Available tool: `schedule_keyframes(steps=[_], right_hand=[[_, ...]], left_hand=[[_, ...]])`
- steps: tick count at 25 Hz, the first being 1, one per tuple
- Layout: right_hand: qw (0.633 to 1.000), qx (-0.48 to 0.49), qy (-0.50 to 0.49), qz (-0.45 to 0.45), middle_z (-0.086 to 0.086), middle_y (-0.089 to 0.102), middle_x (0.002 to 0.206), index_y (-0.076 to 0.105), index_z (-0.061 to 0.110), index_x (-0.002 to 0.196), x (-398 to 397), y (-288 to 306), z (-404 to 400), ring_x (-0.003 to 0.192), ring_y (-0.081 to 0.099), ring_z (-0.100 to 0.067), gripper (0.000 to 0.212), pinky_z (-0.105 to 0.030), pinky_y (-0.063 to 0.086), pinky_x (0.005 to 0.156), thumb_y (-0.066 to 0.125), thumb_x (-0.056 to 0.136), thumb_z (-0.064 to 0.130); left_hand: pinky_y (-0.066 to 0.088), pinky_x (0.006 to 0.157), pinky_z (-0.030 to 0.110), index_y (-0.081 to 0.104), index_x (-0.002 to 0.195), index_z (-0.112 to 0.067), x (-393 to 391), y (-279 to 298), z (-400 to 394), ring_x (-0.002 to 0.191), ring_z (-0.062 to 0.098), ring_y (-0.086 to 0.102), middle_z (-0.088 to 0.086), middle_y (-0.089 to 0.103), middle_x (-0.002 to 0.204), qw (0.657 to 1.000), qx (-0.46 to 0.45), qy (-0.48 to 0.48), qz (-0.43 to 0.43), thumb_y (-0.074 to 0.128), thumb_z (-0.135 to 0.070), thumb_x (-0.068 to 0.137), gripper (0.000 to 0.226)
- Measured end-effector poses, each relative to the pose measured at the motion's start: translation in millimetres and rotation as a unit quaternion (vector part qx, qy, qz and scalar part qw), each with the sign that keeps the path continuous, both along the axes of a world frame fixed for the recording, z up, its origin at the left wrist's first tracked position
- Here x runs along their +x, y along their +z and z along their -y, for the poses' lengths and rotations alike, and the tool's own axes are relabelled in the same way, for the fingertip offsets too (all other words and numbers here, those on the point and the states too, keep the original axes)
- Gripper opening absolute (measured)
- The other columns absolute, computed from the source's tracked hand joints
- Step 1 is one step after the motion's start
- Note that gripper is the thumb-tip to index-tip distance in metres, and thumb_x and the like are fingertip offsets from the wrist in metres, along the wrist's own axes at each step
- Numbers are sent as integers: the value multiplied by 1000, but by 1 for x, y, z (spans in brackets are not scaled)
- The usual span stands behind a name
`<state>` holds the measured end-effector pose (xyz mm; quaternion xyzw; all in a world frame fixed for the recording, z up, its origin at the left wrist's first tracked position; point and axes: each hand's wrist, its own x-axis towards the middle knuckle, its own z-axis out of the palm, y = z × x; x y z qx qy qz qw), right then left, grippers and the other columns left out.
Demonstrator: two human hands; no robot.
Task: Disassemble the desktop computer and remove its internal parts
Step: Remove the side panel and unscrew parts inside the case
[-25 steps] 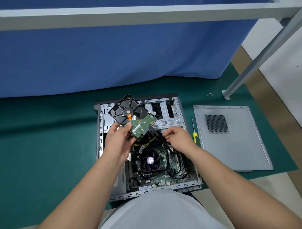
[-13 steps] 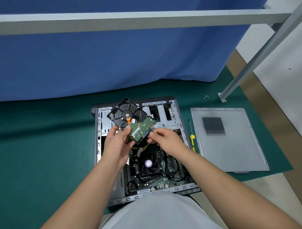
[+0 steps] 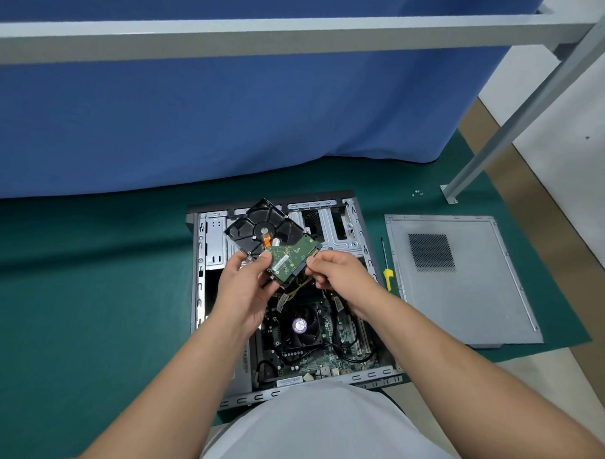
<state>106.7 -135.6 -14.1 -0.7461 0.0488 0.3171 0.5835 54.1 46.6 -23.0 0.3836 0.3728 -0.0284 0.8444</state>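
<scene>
L hand [image 3: 244, 292] fingers are curling round the near-left corner of the hard drive [image 3: 271, 243], thumb pressing on the green PCB side, other fingers underneath. R hand [image 3: 340, 277] is pinching at the drive's near-right edge w/ thumb + forefinger, right at the connector end; remaining fingers are curling in toward the palm. Can't tell if it's gripping a plug or the drive edge itself, that spot is hidden by the fingers.

Drive is being held in the air, tilted, PCB side up, above the open computer case [image 3: 197, 294], over the drive-bay end. Yellow/black wires [image 3: 292, 290] are hanging just below the drive, running down into the case.

Case is lying on its side on the green mat [image 3: 86, 290]. CPU fan [image 3: 301, 327] is sitting on the motherboard, near the person's end.

Right of the case: yellow-handled screwdriver [image 3: 386, 266] lying on the mat just beside it, then the grey side panel [image 3: 463, 293] lying flat. A few small screws [image 3: 416, 192] are lying on the mat farther back, near the foot of the metal frame leg [image 3: 449, 195]. Blue cloth [image 3: 229, 123] is hanging behind.
</scene>
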Motion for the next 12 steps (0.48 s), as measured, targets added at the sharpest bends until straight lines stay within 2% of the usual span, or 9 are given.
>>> schedule_keyframes(steps=[3, 6, 8, 10, 12], right_hand=[[999, -3, -43, 15, 8, 61, 61, 72, 15, 81, -5, -5, -7, 60, 58, -5, 24, -28, 58, 81, 62, 101, 24], [999, 1, -48, 7, 8, 63, 65, 69, 20, 74, -5, -2, -11, 62, 53, -9, 25, -28, 51, 72, 62, 98, 21], [998, -30, -43, 31, 2, 63, 71, 65, 24, 66, -2, 5, -10, 67, 50, -16, 26, -34, 45, 72, 62, 92, 24], [996, -67, -6, 56, 0, 62, 71, 64, 26, 64, -5, 9, -6, 68, 50, -18, 26, -37, 45, 73, 60, 90, 27], [991, -105, 71, 43, 6, 66, 70, 68, 24, 76, -12, 9, 0, 60, 54, -12, 21, -33, 50, 71, 60, 96, 27]], left_hand=[[62, 87, 48, 53, 121, -18, -1, -1, 6, 101, 27, 76, 12, 78, 108, 1000, 1, 31, 4, 71, -1, 93, 37], [61, 78, 37, 55, 115, -22, 0, 1, 8, 100, 24, 76, 10, 78, 108, 999, 31, 35, 2, 72, -4, 93, 32], [63, 71, 33, 57, 110, -23, 1, 2, 8, 93, 20, 77, 8, 79, 104, 998, 43, 49, 0, 71, -3, 94, 29], [62, 66, 31, 58, 107, -21, 4, 6, 1, 87, 18, 78, 5, 80, 97, 997, 44, 65, -1, 69, -2, 95, 26], [63, 65, 31, 56, 105, -21, 7, 9, -10, 82, 17, 77, 3, 80, 92, 996, 35, 76, 2, 69, -2, 94, 25]])
